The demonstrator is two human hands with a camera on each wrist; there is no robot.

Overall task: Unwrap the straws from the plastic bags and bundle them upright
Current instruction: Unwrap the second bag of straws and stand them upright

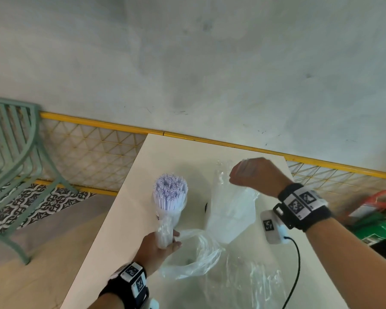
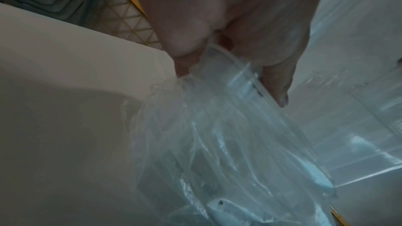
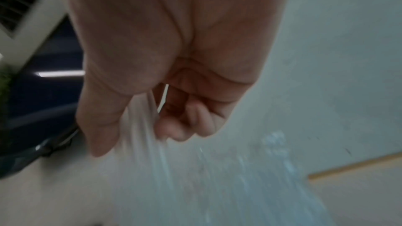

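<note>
A bundle of white straws (image 1: 170, 195) stands upright over the white table (image 1: 138, 219), its open ends up and clear plastic still round its lower part. My left hand (image 1: 172, 239) grips the bundle's lower end; in the left wrist view the left hand (image 2: 228, 68) has its fingers curled round clear crinkled plastic (image 2: 217, 143). My right hand (image 1: 239, 175) is raised to the right of the straws and pinches the top of an empty clear plastic bag (image 1: 232, 208), which hangs down to the table. The right wrist view is blurred; there the right hand (image 3: 130, 137) pinches plastic film (image 3: 141, 126) between thumb and fingers.
More loose clear plastic (image 1: 194, 257) lies crumpled on the table in front of me, with another sheet (image 1: 261, 279) nearer. A black cable (image 1: 296, 264) runs from my right wrist. A green chair (image 1: 16, 152) stands left, a yellow mesh fence (image 1: 87, 152) behind, green and orange items (image 1: 377, 219) right.
</note>
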